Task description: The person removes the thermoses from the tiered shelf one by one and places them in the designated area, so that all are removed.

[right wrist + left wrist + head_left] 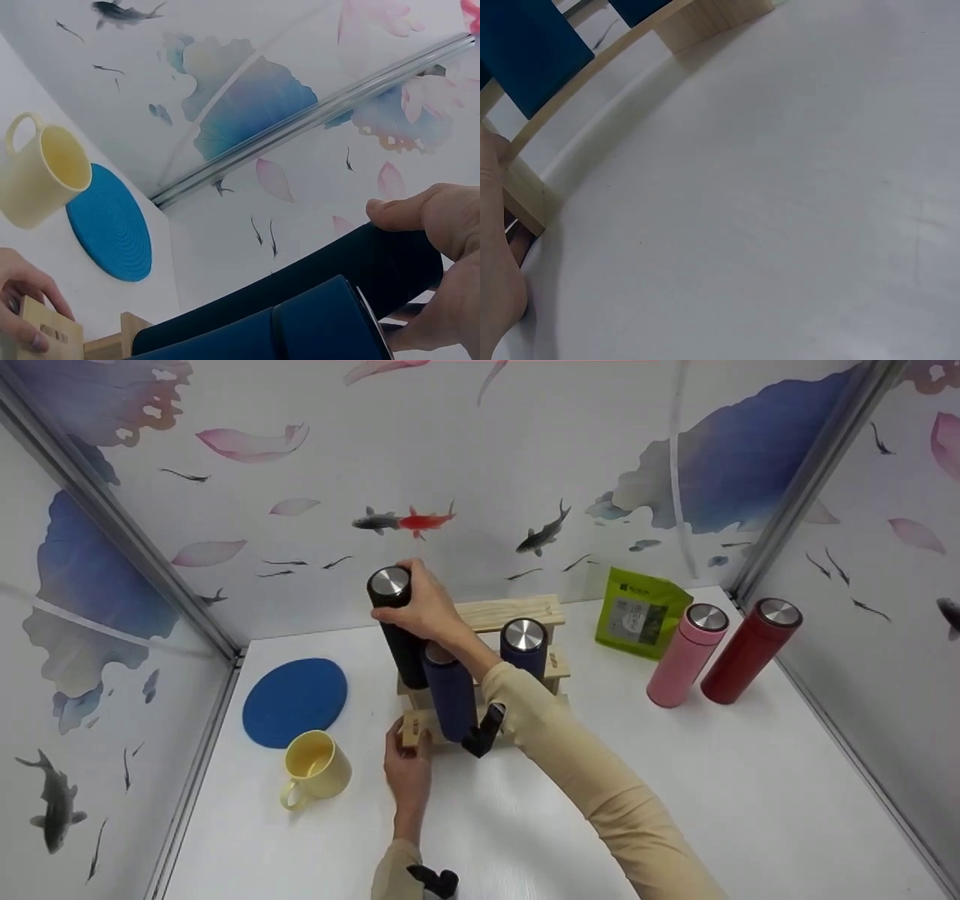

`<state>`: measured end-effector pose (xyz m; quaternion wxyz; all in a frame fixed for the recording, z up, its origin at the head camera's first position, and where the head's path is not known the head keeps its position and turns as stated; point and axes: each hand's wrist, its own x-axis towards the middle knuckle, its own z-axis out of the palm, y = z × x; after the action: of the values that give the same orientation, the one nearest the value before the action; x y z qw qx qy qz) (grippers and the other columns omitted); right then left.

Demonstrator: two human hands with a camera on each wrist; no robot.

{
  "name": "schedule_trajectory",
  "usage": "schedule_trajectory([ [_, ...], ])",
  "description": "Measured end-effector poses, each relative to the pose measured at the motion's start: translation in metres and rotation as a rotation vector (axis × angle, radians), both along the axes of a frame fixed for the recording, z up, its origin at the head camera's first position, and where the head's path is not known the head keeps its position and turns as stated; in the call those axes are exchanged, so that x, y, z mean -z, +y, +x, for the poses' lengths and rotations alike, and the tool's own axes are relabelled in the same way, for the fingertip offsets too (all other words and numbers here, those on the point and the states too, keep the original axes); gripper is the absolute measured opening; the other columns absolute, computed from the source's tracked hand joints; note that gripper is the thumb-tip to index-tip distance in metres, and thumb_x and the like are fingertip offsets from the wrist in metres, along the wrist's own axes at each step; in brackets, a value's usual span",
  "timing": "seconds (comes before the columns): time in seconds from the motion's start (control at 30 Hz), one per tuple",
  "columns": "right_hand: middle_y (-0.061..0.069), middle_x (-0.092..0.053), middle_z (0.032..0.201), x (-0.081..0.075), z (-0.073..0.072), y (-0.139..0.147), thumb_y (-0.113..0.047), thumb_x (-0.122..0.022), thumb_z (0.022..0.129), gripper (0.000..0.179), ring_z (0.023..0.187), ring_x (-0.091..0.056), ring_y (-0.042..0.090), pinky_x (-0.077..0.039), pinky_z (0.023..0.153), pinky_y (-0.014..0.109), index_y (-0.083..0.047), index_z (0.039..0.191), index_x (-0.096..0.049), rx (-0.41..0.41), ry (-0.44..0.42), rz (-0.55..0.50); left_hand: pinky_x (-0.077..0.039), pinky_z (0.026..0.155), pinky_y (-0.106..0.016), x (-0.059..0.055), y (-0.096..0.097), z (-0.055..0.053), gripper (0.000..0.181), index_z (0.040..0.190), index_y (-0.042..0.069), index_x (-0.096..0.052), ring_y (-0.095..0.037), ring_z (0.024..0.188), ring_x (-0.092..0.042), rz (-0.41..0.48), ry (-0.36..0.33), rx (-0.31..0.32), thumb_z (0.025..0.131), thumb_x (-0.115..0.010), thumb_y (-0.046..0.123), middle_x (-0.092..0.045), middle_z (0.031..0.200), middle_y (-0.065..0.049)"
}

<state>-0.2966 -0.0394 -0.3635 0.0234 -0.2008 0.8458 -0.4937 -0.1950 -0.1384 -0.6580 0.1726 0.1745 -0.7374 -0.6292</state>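
My right hand (426, 607) grips a black thermos flask (403, 649) just below its silver lid, thumb on one side and fingers round the other. The flask stands slightly tilted at the left of a stepped wooden rack (510, 613). In the right wrist view, the black flask (300, 281) lies behind a dark blue flask (319, 322). That blue flask (452, 697) rests on the rack's front step, and a second blue flask (525, 641) stands further right, partly behind my sleeve. My left hand (409, 772) holds the rack's front left end between thumb and fingers.
A blue round mat (295, 701) and a yellow mug (319, 765) sit left of the rack. Toward the back right are a green pouch (641, 615), a pink flask (686, 656) and a red flask (750, 652). Patterned walls (480, 457) enclose the white table (525, 840).
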Motion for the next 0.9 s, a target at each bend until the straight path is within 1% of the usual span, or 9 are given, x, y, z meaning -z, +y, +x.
schedule_trajectory([
  [0.1, 0.017, -0.053, 0.140, 0.000, -0.001, 0.002, -0.025, -0.079, 0.088, 0.075, 0.128, -0.053, 0.028, -0.042, 0.109, 0.041, -0.004, 0.147, -0.037, -0.008, -0.005, 0.011, -0.048, 0.071, -0.028, 0.000, 0.001, 0.000, 0.051, 0.144, 0.024, -0.052, -0.020, 0.087, -0.056, 0.011, -0.002, 0.003, 0.097, -0.070, 0.028, -0.065, 0.117, -0.009],
  [0.23, 0.017, -0.054, 0.140, -0.004, -0.001, 0.007, -0.024, -0.079, 0.088, 0.075, 0.128, -0.054, 0.029, -0.042, 0.109, 0.043, -0.005, 0.147, -0.038, -0.044, -0.017, 0.039, -0.048, 0.072, -0.027, 0.001, 0.001, 0.000, 0.051, 0.144, 0.024, -0.052, -0.019, 0.088, -0.056, 0.005, 0.003, -0.004, 0.097, -0.070, 0.027, -0.065, 0.118, -0.009],
  [0.37, 0.018, -0.056, 0.140, -0.008, 0.001, 0.014, -0.023, -0.078, 0.089, 0.074, 0.127, -0.055, 0.031, -0.043, 0.109, 0.045, -0.006, 0.148, -0.038, -0.082, -0.009, 0.083, -0.049, 0.073, -0.026, 0.001, 0.000, 0.000, 0.051, 0.145, 0.024, -0.052, -0.019, 0.090, -0.056, -0.003, 0.004, -0.002, 0.097, -0.070, 0.025, -0.065, 0.119, -0.009],
  [0.5, 0.019, -0.057, 0.139, -0.012, 0.003, 0.023, -0.021, -0.078, 0.089, 0.072, 0.126, -0.057, 0.032, -0.043, 0.108, 0.045, -0.006, 0.147, -0.039, -0.102, 0.000, 0.093, -0.049, 0.072, -0.027, 0.001, -0.001, -0.001, 0.051, 0.145, 0.024, -0.052, -0.020, 0.090, -0.058, -0.008, 0.008, -0.005, 0.097, -0.070, 0.025, -0.065, 0.119, -0.008],
  [0.67, 0.019, -0.058, 0.136, -0.013, 0.001, 0.036, -0.018, -0.077, 0.089, 0.068, 0.124, -0.058, 0.031, -0.045, 0.107, 0.044, -0.006, 0.145, -0.041, -0.097, -0.032, 0.056, -0.051, 0.075, -0.026, 0.004, 0.001, -0.001, 0.051, 0.144, 0.021, -0.052, -0.021, 0.095, -0.061, -0.013, 0.021, -0.012, 0.097, -0.070, 0.024, -0.065, 0.119, -0.010],
  [0.77, 0.017, -0.057, 0.137, -0.015, -0.001, 0.045, -0.017, -0.078, 0.089, 0.068, 0.125, -0.057, 0.030, -0.044, 0.108, 0.043, -0.007, 0.146, -0.041, -0.079, -0.056, 0.030, -0.052, 0.076, -0.026, 0.005, 0.001, -0.001, 0.051, 0.144, 0.020, -0.052, -0.021, 0.099, -0.063, -0.009, 0.032, -0.011, 0.097, -0.071, 0.023, -0.065, 0.119, -0.012],
  [0.9, 0.017, -0.056, 0.137, -0.021, -0.003, 0.057, -0.017, -0.079, 0.088, 0.069, 0.125, -0.056, 0.030, -0.043, 0.108, 0.042, -0.008, 0.146, -0.042, -0.039, -0.087, -0.003, -0.051, 0.076, -0.026, 0.005, 0.001, -0.001, 0.051, 0.144, 0.021, -0.052, -0.022, 0.097, -0.062, -0.006, 0.035, -0.009, 0.097, -0.070, 0.023, -0.065, 0.119, -0.012],
])
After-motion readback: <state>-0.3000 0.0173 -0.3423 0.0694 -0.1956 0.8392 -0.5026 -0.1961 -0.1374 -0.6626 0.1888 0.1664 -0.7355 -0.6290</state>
